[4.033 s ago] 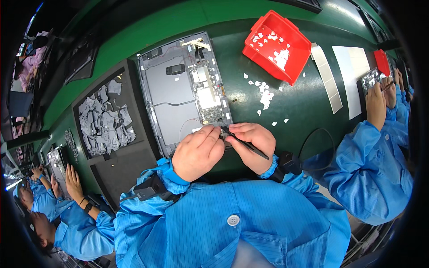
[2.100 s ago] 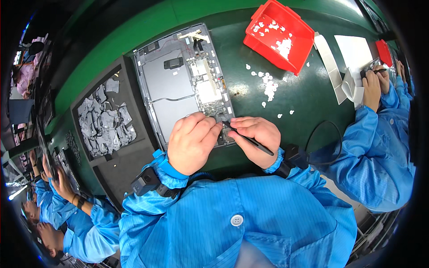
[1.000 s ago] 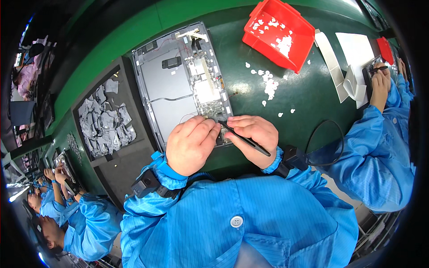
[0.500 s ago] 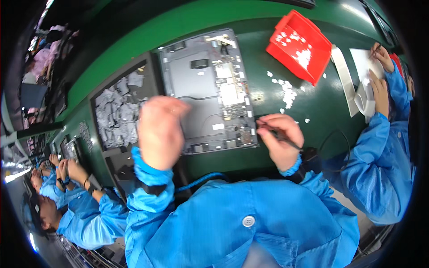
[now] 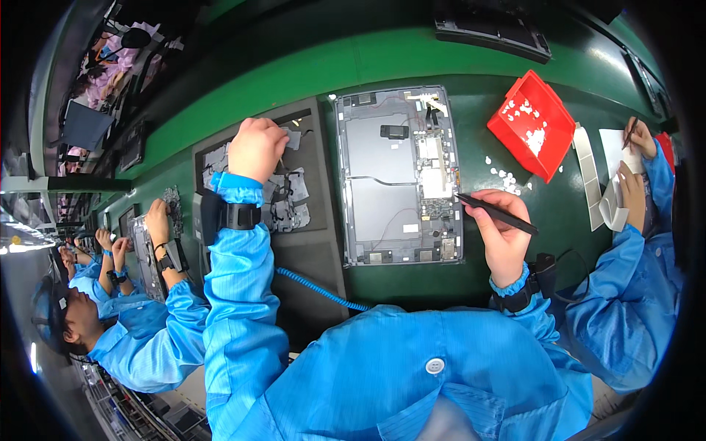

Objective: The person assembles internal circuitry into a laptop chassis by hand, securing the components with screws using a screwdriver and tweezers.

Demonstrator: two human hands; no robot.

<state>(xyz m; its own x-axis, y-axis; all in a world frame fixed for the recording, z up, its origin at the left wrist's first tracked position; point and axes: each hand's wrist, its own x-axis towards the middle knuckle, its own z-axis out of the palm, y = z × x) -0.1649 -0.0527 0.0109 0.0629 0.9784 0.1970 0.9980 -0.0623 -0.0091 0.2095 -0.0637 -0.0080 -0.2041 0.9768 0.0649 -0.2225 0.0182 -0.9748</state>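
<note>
My left hand (image 5: pixel 257 149) is over the dark foam tray (image 5: pixel 318 121) of flat grey cut pieces (image 5: pixel 290 195). Its fingers are curled together, and whatever is between them is hidden. My right hand (image 5: pixel 502 239) grips black tweezers (image 5: pixel 512 218), their tip at the right edge of an opened device casing (image 5: pixel 379 158). This flat grey casing lies in front of me, with a circuit board (image 5: pixel 435 173) along its right part and thin cables across it.
A red bin (image 5: pixel 531 132) holds small white bits, and more white bits (image 5: pixel 506 178) are scattered below it. A blue coiled cord (image 5: pixel 316 287) runs near my body. Co-workers in blue sit on both sides; white strips (image 5: pixel 588 173) lie by the right one.
My left hand has moved from the casing's left edge to the tray. The whole view has shifted, so the casing appears farther right. My right hand still holds the tweezers by the casing's edge.
</note>
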